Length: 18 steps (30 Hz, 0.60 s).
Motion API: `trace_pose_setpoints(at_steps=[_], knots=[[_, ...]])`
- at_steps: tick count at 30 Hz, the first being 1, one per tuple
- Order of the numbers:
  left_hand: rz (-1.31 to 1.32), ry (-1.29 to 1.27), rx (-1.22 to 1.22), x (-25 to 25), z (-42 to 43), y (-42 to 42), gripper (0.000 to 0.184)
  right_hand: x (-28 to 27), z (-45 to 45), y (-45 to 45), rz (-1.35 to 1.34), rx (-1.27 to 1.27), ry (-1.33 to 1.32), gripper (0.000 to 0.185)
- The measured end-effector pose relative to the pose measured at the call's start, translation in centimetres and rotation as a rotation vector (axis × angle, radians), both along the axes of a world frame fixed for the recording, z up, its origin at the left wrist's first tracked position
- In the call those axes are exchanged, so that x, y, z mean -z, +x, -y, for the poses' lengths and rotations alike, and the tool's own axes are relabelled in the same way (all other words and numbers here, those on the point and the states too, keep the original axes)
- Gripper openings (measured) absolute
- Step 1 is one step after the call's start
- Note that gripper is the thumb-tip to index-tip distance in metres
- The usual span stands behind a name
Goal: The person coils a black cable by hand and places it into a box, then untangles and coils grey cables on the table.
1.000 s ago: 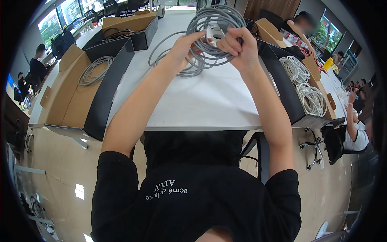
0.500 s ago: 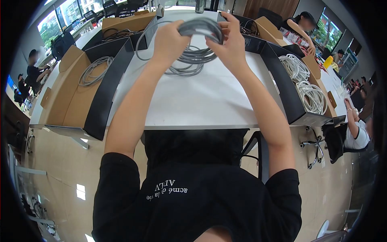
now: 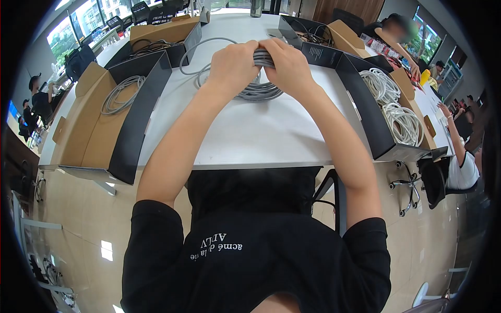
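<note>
A bundle of grey cable (image 3: 264, 58) is gathered between my two hands above the white table (image 3: 250, 135). My left hand (image 3: 233, 63) is closed around the bundle's left side, and my right hand (image 3: 285, 63) grips its right side, the fingertips of both nearly meeting at the top. Below and behind them hangs or lies more coiled grey cable (image 3: 263, 93); whether it is all one piece I cannot tell. One loose loop of grey cable (image 3: 183, 57) arcs out to the left of my left hand.
At left stands an open box (image 3: 128, 128) with a grey cable coil (image 3: 122, 95) inside. On the right, another box (image 3: 360, 107) holds white cable coils (image 3: 403, 124). Two farther boxes (image 3: 193, 39) (image 3: 313, 49) contain dark cables. Other people work at nearby tables.
Both hands have come down and closer together, bringing the grey cable bundle lower and nearer me. The bundle, earlier held as a wide arc, is now mostly covered by my fingers.
</note>
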<state>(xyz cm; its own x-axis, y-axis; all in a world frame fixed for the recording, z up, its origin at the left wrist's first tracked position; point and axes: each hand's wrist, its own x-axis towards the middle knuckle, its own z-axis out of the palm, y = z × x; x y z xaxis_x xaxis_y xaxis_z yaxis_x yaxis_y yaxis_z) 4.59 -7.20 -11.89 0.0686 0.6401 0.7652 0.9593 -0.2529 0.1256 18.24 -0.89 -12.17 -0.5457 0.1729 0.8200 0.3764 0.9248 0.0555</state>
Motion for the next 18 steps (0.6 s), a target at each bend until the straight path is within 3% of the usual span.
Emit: trace_pose_setpoints(at_steps=[4,8,14,18], knots=[[0.052,-0.03,-0.013,-0.2,0.3,0.3,0.038,-0.5,0.0,0.3,0.026,-0.013,-0.143,0.027],[0.059,-0.011,0.012,0.2,0.0,0.2,0.051,-0.7,-0.4,0.6,0.051,-0.087,-0.245,0.024],[0.159,-0.008,0.108,0.1,0.0,0.2,0.054,-1.3,-0.3,0.9,0.063,-0.058,-0.352,0.022],[0.442,-0.069,0.316,0.0,-0.7,-0.3,0.043,-1.1,-1.4,1.1,-0.118,-0.073,-0.416,0.019]])
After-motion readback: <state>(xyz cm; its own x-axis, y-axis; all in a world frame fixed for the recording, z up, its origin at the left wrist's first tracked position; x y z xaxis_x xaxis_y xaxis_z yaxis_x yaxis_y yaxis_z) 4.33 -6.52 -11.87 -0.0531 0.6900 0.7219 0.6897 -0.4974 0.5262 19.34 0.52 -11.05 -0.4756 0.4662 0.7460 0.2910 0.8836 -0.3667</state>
